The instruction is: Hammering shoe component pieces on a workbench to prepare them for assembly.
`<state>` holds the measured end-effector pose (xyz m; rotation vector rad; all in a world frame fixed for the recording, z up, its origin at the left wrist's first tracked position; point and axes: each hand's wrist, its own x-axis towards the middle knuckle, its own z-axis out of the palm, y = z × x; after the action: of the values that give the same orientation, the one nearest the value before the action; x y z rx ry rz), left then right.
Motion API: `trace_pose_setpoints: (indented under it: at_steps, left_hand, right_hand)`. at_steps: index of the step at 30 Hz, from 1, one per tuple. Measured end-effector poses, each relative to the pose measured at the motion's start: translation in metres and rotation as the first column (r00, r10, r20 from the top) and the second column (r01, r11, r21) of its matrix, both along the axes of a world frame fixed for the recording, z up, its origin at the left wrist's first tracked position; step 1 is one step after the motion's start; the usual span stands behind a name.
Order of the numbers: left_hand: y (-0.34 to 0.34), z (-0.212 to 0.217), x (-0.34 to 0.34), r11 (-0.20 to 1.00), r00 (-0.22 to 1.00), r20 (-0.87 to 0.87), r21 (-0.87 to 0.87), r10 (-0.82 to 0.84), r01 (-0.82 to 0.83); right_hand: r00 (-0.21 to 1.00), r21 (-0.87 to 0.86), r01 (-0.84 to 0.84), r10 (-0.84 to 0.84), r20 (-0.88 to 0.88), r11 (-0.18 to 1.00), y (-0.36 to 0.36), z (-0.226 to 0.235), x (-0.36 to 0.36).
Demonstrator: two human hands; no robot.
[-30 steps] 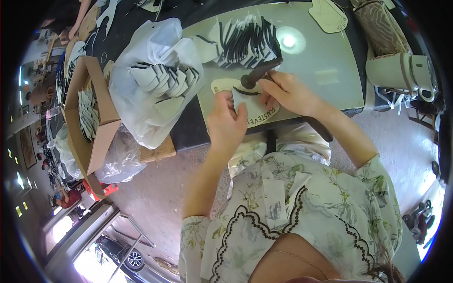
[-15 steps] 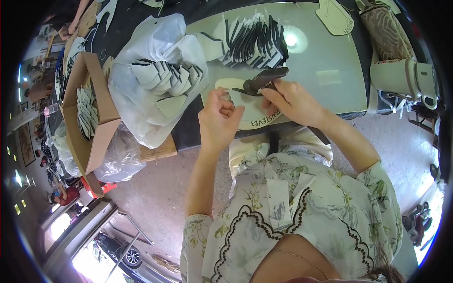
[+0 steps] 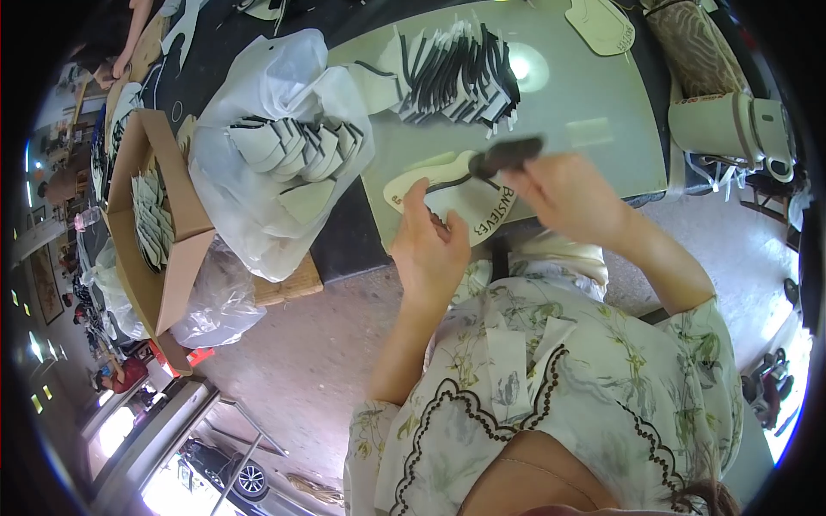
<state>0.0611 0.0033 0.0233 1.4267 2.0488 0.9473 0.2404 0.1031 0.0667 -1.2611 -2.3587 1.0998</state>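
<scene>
Seen from your head camera, your right hand (image 3: 572,198) is raised just above the pale grey-green desk (image 3: 594,112), fingers closed around a dark, blurred, elongated piece (image 3: 503,156), seemingly a strip of dark material; it is too smeared to name for sure. Its thin dark tail runs down and left toward your left hand (image 3: 430,249), whose thumb and fingers are curled in by the near edge of a cream, foot-shaped flat template (image 3: 439,193) with lettering on it. Whether the left fingertips actually pinch the tail or the template edge, I cannot tell. Held this way, the dark piece sits stretched between your hands directly over the template, which probably lets you line the two up.

Farther back on the desk lies a fanned heap of black-and-white cut pieces (image 3: 456,73), within reach of either hand. To your left, a white plastic bag (image 3: 267,155) lies open with a stack of pale cut pieces (image 3: 292,150) inside. Beside it stands an open brown cardboard box (image 3: 163,232) with more pale pieces upright in it, and a clear plastic bag (image 3: 219,297) slumps below.

Another cream template (image 3: 602,24) lies at the far desk edge, and a cream machine (image 3: 731,129) stands to the right. The floor (image 3: 327,353) is bare, brownish concrete. At the upper left a co-worker's arm (image 3: 129,39) reaches over a dark surface.
</scene>
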Motion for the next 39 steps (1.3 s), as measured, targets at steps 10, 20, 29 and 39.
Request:
trace_pose_setpoints:
  at_steps: [10,20,29,39]
  left_hand:
    - [0.030,0.005,-0.031,0.936,0.932,-0.114,0.034,-0.344,0.350]
    - [0.025,-0.020,-0.029,0.838,0.878,-0.294,0.292,-0.379,0.460]
    - [0.023,-0.020,-0.026,0.793,0.805,-0.464,0.294,-0.370,0.533]
    - [0.018,-0.025,-0.049,0.765,0.819,-0.383,0.330,-0.427,0.553]
  right_hand:
    - [0.887,0.073,-0.179,0.129,0.443,0.981,-0.018,0.006,-0.017]
    - [0.861,0.059,-0.202,0.148,0.486,0.978,-0.016,0.010,-0.020]
    - [0.902,0.133,-0.186,0.115,0.416,0.974,-0.009,0.004,-0.016]
    - [0.847,0.089,-0.301,0.224,0.482,0.949,-0.006,0.006,-0.018]
